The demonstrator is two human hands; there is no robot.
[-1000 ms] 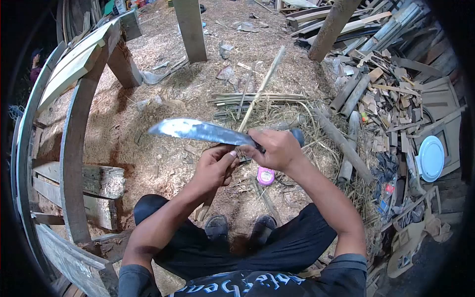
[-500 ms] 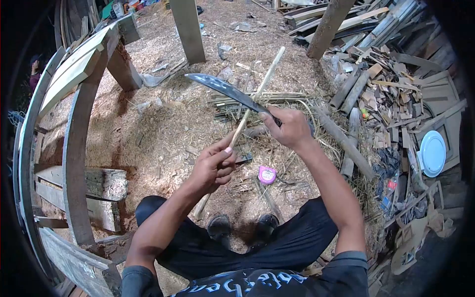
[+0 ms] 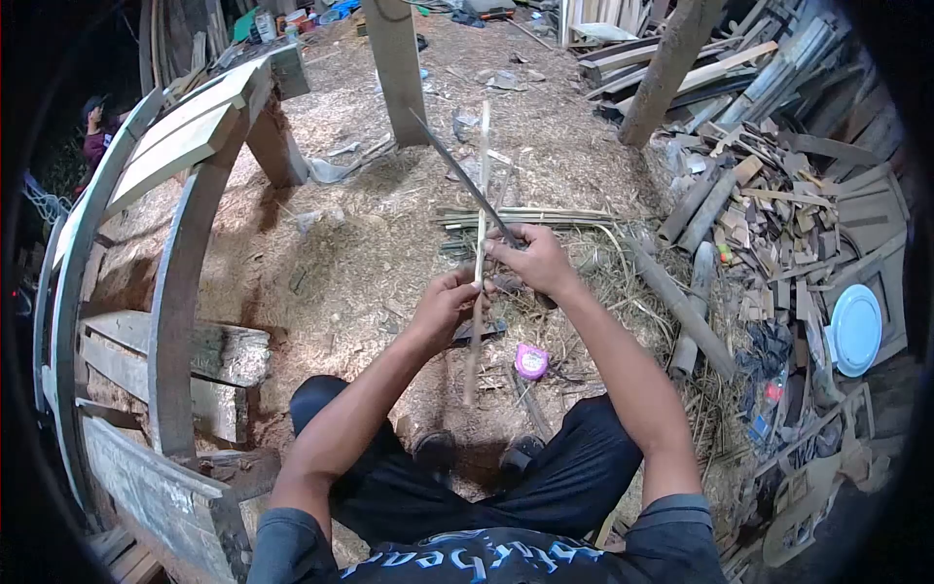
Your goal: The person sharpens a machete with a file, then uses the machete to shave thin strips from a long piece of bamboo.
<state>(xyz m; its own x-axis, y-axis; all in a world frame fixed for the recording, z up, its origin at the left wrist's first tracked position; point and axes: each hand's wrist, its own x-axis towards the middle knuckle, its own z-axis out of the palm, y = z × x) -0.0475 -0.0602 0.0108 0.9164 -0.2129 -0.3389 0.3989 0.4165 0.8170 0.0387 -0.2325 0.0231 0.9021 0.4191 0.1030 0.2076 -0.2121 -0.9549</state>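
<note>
My left hand (image 3: pixel 450 304) is closed around a thin, pale wooden strip (image 3: pixel 484 156) that stands nearly upright in the view. Part of the strip runs down below my fingers, slightly blurred. In my right hand (image 3: pixel 533 259) is a machete (image 3: pixel 457 173), gripped near its handle, which my fingers mostly hide. Its dark blade points up and left, seen nearly edge-on, and crosses the strip just above my left hand. Both hands are close together over the ground. A pink tape measure (image 3: pixel 530 361) lies on the ground below my right hand.
Thin strips (image 3: pixel 545 216) lie bundled on the shavings-covered ground ahead. At left stands a curved wooden frame (image 3: pixel 175 292). Wooden posts (image 3: pixel 394 78) rise ahead. Scrap wood (image 3: pixel 778 224) and a light-blue lid (image 3: pixel 856 329) are at right. Another person (image 3: pixel 95 131) is at far left.
The strip has swung from a slant to nearly upright. The machete's blade has turned edge-on and steeper, and my right hand has come closer to my left. The whole view has shifted slightly.
</note>
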